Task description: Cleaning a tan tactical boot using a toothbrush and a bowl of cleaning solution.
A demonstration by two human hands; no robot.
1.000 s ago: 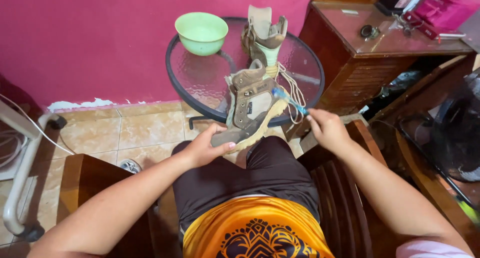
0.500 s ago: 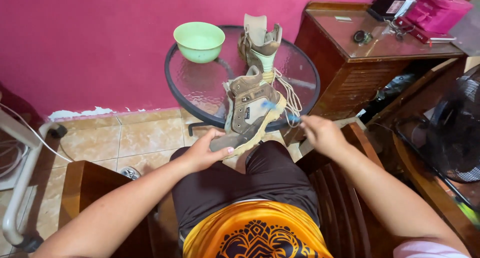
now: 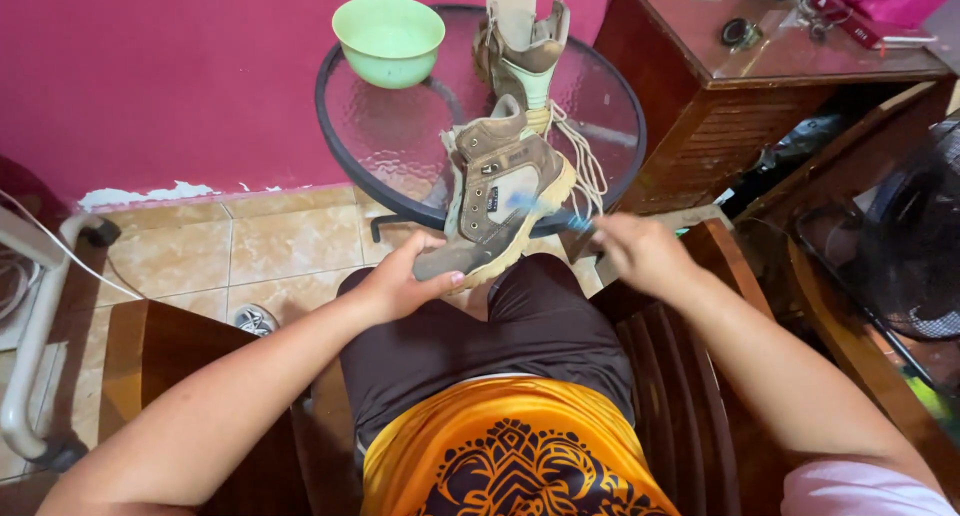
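Head view: a seated person's left hand [image 3: 400, 276] closes its grip around the toe of a brown hiking boot [image 3: 495, 201], tilted above the lap at the edge of a round glass surface [image 3: 390, 136]. The right hand [image 3: 640, 254] pinches a blurred blue toothbrush [image 3: 550, 211] against the boot's side. A second boot [image 3: 522, 46] and green bowl [image 3: 389, 38] stand on the glass.

I have a single view, from the camera worn on the person's head. It looks steeply down and forward over the seated lap, close enough that both forearms fill the lower frame. The round glass table [image 3: 600, 86] sits at upper centre, just beyond the knees. Left of the table I see tiled floor and a pink wall; right of it, a wooden cabinet [image 3: 740, 106]. No second view overlaps this one.
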